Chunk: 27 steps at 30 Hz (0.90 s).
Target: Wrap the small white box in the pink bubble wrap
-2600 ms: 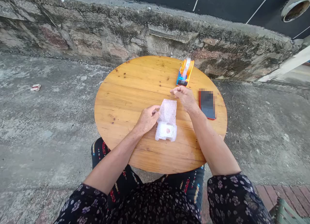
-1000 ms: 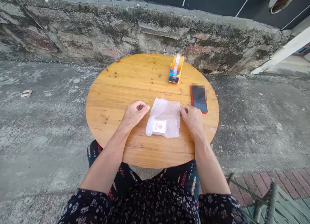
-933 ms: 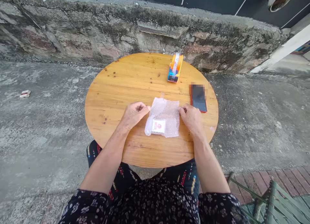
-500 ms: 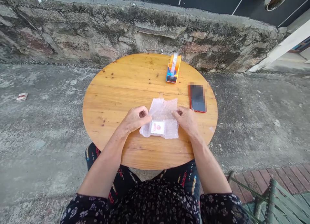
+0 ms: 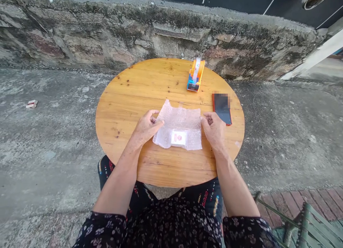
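A sheet of bubble wrap [image 5: 178, 115] lies spread on the round wooden table [image 5: 171, 169] in front of me. On its near half rests a small white box [image 5: 178, 137] with red print on top. My left hand [image 5: 147, 128] is at the sheet's left edge, thumb over the plastic and fingers curled beside it. At the right edge, my right hand [image 5: 214, 128] has its thumb and bent fingers against the plastic. Neither hand touches the box.
An orange and blue tape dispenser [image 5: 196, 75] stands toward the table's far side. A dark phone with a red edge [image 5: 223, 110] lies just beyond my right hand. Behind the table runs a rough stone wall [image 5: 120, 37]. A green chair [image 5: 308, 223] is at lower right.
The bubble wrap is spread wider and flatter, its far left corner now showing. My hands have moved slightly farther apart, and the whole view has shifted a little.
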Available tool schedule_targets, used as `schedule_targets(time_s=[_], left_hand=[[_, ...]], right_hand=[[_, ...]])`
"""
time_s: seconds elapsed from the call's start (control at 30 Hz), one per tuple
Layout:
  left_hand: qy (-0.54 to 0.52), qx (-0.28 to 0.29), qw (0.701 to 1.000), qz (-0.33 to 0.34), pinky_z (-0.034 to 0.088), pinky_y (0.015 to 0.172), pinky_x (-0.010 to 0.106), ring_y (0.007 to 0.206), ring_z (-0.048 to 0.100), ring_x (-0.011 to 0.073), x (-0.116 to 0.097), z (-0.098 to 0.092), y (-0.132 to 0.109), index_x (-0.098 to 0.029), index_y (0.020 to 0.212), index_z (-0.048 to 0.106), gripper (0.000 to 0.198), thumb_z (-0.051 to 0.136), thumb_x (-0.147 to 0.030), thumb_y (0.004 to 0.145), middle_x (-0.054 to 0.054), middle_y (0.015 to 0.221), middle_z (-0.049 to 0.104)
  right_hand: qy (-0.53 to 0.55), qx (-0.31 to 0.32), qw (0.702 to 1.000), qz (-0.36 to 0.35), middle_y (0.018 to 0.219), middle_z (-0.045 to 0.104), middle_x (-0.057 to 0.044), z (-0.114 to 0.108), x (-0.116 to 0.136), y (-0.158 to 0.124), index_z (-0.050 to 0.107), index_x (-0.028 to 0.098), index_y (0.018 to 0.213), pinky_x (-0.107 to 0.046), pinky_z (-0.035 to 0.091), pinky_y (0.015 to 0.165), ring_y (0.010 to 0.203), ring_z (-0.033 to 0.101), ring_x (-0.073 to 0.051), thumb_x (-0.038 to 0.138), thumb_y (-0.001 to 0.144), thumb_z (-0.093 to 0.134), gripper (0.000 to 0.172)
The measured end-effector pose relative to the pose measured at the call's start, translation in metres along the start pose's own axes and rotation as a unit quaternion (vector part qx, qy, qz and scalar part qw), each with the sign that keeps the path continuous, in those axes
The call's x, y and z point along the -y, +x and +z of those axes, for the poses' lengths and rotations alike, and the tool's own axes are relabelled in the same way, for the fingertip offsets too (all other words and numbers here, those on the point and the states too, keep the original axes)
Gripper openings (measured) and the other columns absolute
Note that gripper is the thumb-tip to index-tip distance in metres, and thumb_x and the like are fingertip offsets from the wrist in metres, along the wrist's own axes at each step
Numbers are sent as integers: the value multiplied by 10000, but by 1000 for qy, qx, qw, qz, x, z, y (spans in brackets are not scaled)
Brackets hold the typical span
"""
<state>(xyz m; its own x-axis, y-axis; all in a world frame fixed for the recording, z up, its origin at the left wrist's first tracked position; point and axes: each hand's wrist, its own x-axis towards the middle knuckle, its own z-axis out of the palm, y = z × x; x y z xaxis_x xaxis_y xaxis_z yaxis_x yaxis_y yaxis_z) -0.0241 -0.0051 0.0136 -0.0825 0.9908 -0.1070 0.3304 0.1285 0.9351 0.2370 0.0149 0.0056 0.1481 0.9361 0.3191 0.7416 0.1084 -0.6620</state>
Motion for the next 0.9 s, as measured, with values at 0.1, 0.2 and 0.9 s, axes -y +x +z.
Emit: schedule_targets(time_s=[0.1, 0.2, 0.9], left_hand=[[6, 0, 1000, 3, 387, 525, 229, 559, 535, 126, 1, 1, 1, -195, 1180, 603, 472, 658, -321, 729, -43, 649, 572], [11, -1, 1000, 11, 348, 482, 222, 509, 505, 115, 4, 1, 4, -204, 1161, 613, 433, 617, -277, 734, -47, 632, 566], [-14, 12, 999, 28, 350, 467, 210, 497, 489, 113, 14, 3, 10, -175, 930, 670, 244, 577, -256, 720, -29, 637, 606]], right_hand=[[78, -18, 996, -41, 843, 688, -44, -5, 5, -3, 650, 217, 940, -348, 488, 758, 763, 624, -200, 402, 837, 569, 227], [132, 52, 981, -129, 937, 712, -42, -10, 14, -8, 663, 239, 943, -398, 458, 903, 917, 640, -222, 384, 843, 601, 186], [55, 191, 931, -305, 1182, 670, -37, -15, 43, -23, 651, 235, 875, -443, 383, 991, 1179, 560, -240, 298, 871, 663, 64]])
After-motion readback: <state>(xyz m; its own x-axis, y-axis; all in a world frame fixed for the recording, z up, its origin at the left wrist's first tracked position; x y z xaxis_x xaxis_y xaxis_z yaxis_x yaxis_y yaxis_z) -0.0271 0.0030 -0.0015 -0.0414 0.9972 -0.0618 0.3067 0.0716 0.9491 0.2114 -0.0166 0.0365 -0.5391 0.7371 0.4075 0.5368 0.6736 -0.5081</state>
